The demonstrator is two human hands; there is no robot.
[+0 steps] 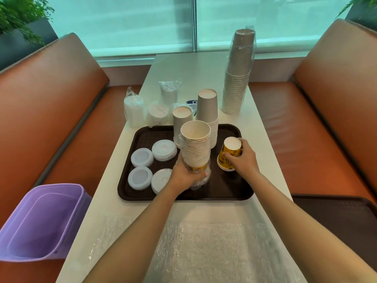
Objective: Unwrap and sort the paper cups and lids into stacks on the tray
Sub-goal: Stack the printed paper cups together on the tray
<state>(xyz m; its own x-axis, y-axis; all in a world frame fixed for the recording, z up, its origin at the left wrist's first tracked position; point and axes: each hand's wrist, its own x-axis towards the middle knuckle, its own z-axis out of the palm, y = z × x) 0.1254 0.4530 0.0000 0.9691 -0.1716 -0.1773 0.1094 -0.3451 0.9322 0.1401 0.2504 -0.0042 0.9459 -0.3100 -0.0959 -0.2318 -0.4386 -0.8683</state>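
Yellow-printed paper cups fill both of my hands over the brown tray (224,188) on the tabletop (183,68). My left hand (183,176) curls round the base of a tall mouth-up stack (195,148), crinkled plastic wrap (201,182) bunched under it. My right hand (242,160) grips a short upside-down stack (229,154) resting on the tray. Four piles of white lids (151,166) sit on the tray's left side, two grey cup stacks (208,113) at its far edge.

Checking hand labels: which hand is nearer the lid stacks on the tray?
Left. The left hand grips the yellow cup stack right beside the lid stacks; the right hand holds upside-down yellow cups across the tray.
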